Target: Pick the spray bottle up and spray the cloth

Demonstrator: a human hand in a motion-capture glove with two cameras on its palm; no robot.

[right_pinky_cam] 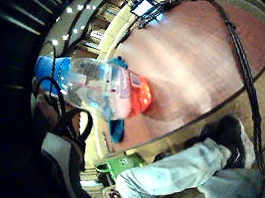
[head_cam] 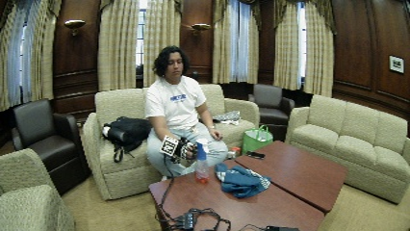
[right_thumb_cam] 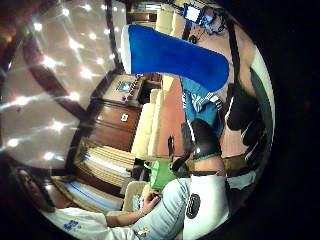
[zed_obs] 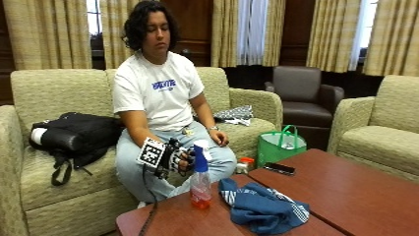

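One spray bottle [zed_obs: 200, 183] stands upright near the counter's [zed_obs: 340, 191] edge closest to the person, clear body with orange liquid at the bottom and a blue sprayer head on top. Gloved right hand [zed_obs: 175, 160] is wrapped around the bottle's upper part, fingers curled at the neck under the sprayer. In the outside view the base looks to sit on or just above the wood; cannot tell which. Little finger side palm view shows the bottle close against the palm, orange base pointing toward the counter. Blue cloth [zed_obs: 262, 209] with white stripes lies crumpled on the counter just beside the bottle, not touching it. Phone [zed_obs: 280, 168] lies further along the counter. Green bag [zed_obs: 280, 145] stands on the floor beside the sofa [zed_obs: 45, 167]. Black backpack [zed_obs: 72, 135] rests on the sofa next to the person.
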